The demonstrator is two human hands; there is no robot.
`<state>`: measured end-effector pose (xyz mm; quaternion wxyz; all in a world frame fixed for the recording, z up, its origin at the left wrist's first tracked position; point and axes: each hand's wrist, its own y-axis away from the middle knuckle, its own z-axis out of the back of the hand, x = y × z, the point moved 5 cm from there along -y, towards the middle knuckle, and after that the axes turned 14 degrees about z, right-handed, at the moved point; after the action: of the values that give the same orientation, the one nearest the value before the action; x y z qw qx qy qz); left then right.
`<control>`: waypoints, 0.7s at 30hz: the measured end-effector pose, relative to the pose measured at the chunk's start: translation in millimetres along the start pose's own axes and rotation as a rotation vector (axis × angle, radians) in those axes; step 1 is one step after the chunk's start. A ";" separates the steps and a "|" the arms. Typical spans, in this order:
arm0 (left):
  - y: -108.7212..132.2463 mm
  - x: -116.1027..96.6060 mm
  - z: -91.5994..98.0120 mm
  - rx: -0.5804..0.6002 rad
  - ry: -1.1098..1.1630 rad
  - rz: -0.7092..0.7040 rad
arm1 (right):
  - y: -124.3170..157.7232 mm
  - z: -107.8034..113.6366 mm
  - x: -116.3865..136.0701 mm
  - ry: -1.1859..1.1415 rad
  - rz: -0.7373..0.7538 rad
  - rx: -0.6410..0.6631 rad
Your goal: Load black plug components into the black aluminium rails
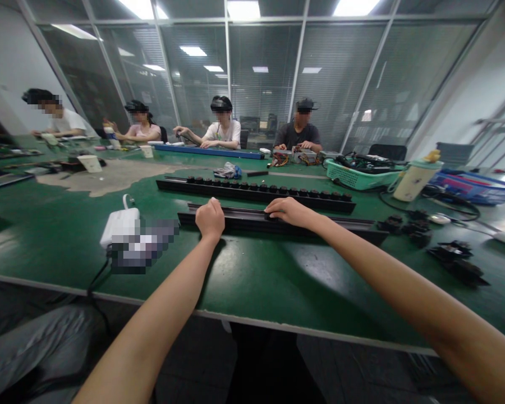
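A long black rail [345, 224] lies across the green table [256, 280] in front of me. My left hand [210, 219] is closed in a fist on the rail's near left part, gripping it. My right hand [288, 211] rests on the rail further right, fingers curled down and pressing a small black part [271, 215] at their tips. Behind it lies a second black rail [256, 192] with a row of several black sockets fitted along its top.
A white adapter [120, 224] with a cable sits to my left. Loose black sockets [421, 230] lie at the right, with a green basket [357, 177], a white bottle [414, 179] and a blue bin [475, 188]. Several people sit at the far side.
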<state>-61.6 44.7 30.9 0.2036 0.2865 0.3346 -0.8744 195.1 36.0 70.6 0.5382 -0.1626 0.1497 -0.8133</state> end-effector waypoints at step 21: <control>0.4 0.0 -0.5 -0.002 0.007 -0.007 | 25.5 11.0 -4.5 -0.010 -0.005 -0.011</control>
<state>-61.2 44.7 30.4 0.1997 0.2882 0.3371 -0.8737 222.5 29.8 69.4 0.5358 -0.1702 0.1510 -0.8131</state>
